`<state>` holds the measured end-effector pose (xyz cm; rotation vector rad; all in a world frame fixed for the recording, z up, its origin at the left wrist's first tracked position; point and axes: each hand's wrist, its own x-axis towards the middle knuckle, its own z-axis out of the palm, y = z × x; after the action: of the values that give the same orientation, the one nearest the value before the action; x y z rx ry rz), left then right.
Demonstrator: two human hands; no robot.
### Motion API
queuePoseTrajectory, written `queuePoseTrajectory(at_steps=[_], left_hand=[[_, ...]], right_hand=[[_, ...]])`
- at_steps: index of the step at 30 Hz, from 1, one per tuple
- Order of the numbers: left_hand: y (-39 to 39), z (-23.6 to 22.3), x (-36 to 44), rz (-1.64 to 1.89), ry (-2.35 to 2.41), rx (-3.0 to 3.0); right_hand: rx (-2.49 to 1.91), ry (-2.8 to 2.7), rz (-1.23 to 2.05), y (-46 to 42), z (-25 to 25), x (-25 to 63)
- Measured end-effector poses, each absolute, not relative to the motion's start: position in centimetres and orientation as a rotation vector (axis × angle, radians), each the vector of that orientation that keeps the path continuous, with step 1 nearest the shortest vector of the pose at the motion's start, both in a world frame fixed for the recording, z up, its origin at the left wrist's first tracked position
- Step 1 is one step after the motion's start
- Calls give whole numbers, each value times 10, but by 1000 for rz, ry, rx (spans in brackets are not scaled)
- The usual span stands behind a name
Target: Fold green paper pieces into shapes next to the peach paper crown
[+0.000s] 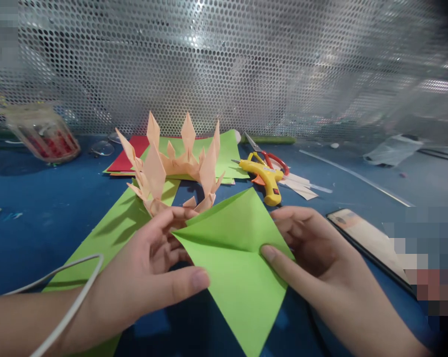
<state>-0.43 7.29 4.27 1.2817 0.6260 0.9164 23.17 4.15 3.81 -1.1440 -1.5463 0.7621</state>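
A folded sheet of green paper [242, 277] is held up in front of me, its upper flap creased and standing partly open. My right hand [320, 267] pinches its right edge, thumb on the front face and fingers behind. At the left edge, my left hand [145, 277] curls around the paper; its thumb rests along the side and some fingertips are hidden behind the upper flap. Just beyond my hands stands a peach folded-paper crown [155, 171] with several pointed pieces. It stands partly over a larger green sheet [108, 238].
Behind the crown lies a stack of coloured paper [127, 153]. A yellow glue gun [264, 176] and red-handled scissors [278, 163] lie right of it. A phone [368, 243] is far right, a jar [45, 134] far left. A white cable [79, 297] crosses my left wrist.
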Motion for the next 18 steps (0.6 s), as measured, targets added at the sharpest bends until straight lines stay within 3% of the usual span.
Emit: queuePoseTrajectory(at_steps=[10,16,18], left_hand=[[77,46,-6,898,847,1474],[74,53,-1,820,968,1200],[75,52,0,765,922,1091]], right_hand=[[-1097,-1723,939,35,39,228],[-734,-1791,1447,30,40,228],[-680,-1809,1471,30,45,225]])
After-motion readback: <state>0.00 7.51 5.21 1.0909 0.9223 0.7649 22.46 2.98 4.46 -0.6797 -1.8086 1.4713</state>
